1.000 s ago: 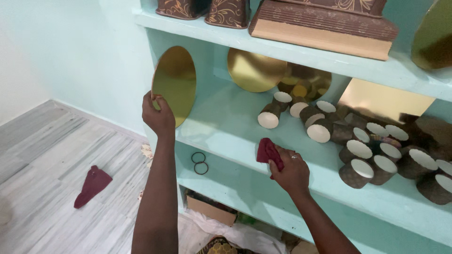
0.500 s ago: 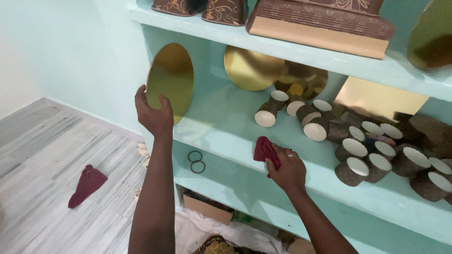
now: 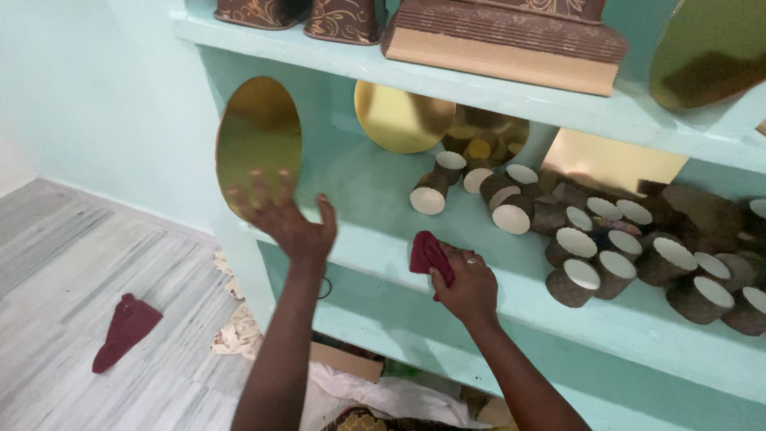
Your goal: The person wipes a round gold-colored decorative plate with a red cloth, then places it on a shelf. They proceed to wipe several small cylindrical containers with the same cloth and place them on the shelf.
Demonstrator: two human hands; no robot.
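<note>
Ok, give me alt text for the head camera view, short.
A person's left hand holds a gold oval board up beside a mint-green shelf, while the right hand presses a maroon cloth on it. Brown paper cups lie nearby.

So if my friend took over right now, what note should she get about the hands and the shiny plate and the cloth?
Left hand: raised, fingers spread against the gold oval board at the left end of the shelf; the grip itself is blurred.
Right hand: closed on a dark red cloth, pressed on the mint-green shelf.
Nearby: brown paper cups lie tipped along the shelf to the right; a second red cloth lies on the floor.
Done: cannot tell how much shelf is wiped.
Left: the cups still cover the right part.
</note>
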